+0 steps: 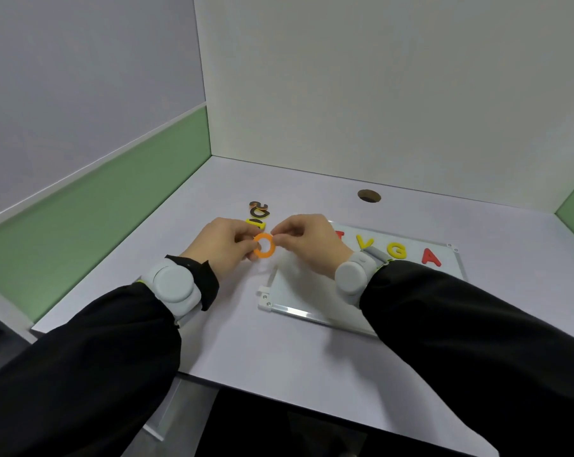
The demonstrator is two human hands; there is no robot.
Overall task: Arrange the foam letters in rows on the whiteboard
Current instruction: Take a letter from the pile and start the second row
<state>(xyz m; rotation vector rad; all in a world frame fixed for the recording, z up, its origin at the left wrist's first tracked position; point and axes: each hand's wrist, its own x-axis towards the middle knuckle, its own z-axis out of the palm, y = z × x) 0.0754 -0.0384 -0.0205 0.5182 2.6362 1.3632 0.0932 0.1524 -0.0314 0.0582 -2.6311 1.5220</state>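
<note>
An orange foam letter O (264,246) is held above the table between both hands, just left of the whiteboard (298,291). My left hand (224,240) pinches its left side and my right hand (307,239) pinches its right side. On the whiteboard's far row sit a yellow V (365,243), a yellow G (397,250) and a red A (430,257); a red letter (339,233) is partly hidden behind my right hand. A small pile of loose foam letters (258,212) lies on the table beyond my hands, dark undersides up.
The white table (279,351) is boxed in by a white back wall and a green-banded left panel. A round cable hole (369,195) sits near the back. Both wrists wear grey bands over black sleeves.
</note>
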